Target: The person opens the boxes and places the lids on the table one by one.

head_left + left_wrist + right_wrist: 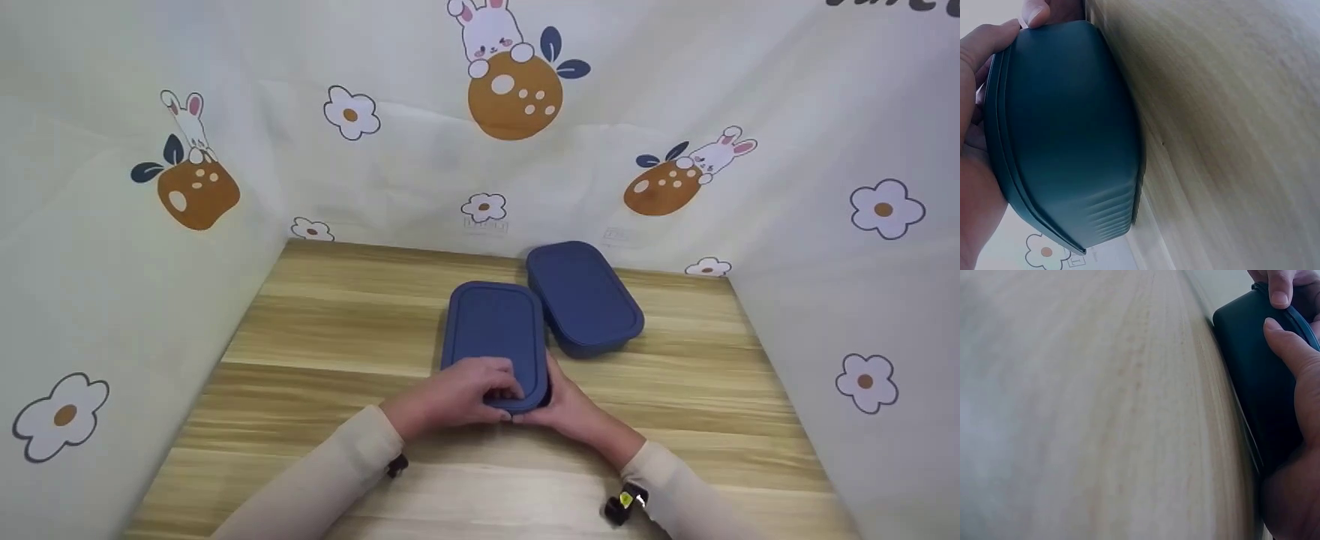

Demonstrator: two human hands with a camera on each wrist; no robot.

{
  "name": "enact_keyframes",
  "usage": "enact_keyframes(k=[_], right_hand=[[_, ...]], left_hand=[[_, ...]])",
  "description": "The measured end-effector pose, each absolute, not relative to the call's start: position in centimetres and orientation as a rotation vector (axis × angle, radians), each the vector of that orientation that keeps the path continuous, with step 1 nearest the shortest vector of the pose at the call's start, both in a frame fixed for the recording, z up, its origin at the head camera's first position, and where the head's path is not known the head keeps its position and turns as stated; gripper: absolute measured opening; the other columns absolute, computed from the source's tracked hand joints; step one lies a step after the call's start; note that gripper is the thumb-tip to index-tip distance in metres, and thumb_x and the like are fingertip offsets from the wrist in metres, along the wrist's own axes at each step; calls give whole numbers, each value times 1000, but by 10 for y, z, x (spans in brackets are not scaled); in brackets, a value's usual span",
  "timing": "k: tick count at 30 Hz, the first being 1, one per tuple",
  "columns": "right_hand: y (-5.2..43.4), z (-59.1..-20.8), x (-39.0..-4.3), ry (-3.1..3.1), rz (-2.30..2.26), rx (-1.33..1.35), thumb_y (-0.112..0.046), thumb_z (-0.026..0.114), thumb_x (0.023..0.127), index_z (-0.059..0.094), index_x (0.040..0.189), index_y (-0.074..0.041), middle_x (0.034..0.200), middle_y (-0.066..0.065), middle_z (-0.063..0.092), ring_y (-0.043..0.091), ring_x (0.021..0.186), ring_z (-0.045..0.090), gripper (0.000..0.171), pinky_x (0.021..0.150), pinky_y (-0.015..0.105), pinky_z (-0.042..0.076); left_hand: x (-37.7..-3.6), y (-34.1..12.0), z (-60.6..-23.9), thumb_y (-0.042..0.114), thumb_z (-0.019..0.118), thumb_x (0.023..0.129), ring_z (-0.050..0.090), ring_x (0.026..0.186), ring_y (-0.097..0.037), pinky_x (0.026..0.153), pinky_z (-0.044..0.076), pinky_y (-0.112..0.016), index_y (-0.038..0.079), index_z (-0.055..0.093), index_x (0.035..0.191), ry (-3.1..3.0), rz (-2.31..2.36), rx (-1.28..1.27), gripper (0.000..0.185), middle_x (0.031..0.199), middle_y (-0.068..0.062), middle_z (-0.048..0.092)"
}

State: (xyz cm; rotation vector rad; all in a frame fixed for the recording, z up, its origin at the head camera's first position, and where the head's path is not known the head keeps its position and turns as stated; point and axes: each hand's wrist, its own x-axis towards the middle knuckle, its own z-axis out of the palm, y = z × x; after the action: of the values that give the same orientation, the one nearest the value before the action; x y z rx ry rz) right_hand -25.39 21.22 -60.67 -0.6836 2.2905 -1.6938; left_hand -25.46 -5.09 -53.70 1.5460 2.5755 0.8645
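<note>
The dark blue rounded-rectangular lidded plastic box [495,334] lies flat on the light wooden tabletop [337,330], just in front of and slightly left of a second dark blue lidded box of the same shape [585,296]; the two boxes stand just beside each other, and you cannot tell from the head view whether they touch; your left hand [469,394] rests over the near end of the first box, fingers curled down onto its lid and near rim; the left wrist view shows the thumb [985,48] laid along the lid's edge, with the box's ribbed side wall against the wood; your right hand [570,409] holds the same near end from the right of the box, fingers wrapped round the corner; in the right wrist view its thumb [1292,349] presses on the box's rim, with a fingertip of the other hand [1280,287] just beyond it; cream sleeves cover both forearms; behind the second box rises a pale cloth backdrop printed with rabbits and flowers [517,82].
</note>
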Motion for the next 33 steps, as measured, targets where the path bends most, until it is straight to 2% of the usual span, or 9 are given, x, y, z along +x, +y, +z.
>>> enact_keyframes(k=[5,10,15,21,28,33], right_hand=[[211,-606,-254,2301,-1682,-670,-17,103,79,19,178,-21,165,6,53,22,146,55,130,121,26,39],[211,-605,-254,2277,-1705,-697,-14,103,79,19,177,-17,163,8,56,25,145,56,129,121,27,40],[212,-605,-254,2308,-1671,-691,-18,103,79,20,177,-19,165,7,54,23,147,53,129,123,27,37],[213,-605,-253,2344,-1639,-648,-20,103,79,18,178,-20,169,9,49,25,148,52,131,122,26,36],[213,-606,-253,2322,-1659,-660,-18,102,80,22,177,-19,167,9,51,24,146,53,126,120,24,37],[213,-606,-254,2286,-1677,-692,-14,102,80,23,175,-18,166,6,51,23,147,53,124,122,26,37]], left_hand=[[-253,-53,-537,18,89,94,59,97,-10,89,52,-25,16,81,118,2595,863,1569,26,108,3,65],[-253,-59,-536,25,91,93,60,103,-13,97,53,-32,17,78,117,2632,844,1583,28,111,4,66],[-253,-66,-537,31,92,92,61,107,-15,100,52,-40,20,80,117,2698,783,1537,30,112,6,66],[-253,-68,-535,30,90,95,60,99,-12,93,54,-34,20,81,117,2676,752,1501,26,108,6,65],[-254,-66,-532,28,90,96,57,92,-9,84,52,-28,19,82,115,2640,802,1478,22,104,8,63],[-254,-65,-531,28,89,96,58,94,-11,86,53,-30,19,81,114,2657,743,1486,22,105,6,63]])
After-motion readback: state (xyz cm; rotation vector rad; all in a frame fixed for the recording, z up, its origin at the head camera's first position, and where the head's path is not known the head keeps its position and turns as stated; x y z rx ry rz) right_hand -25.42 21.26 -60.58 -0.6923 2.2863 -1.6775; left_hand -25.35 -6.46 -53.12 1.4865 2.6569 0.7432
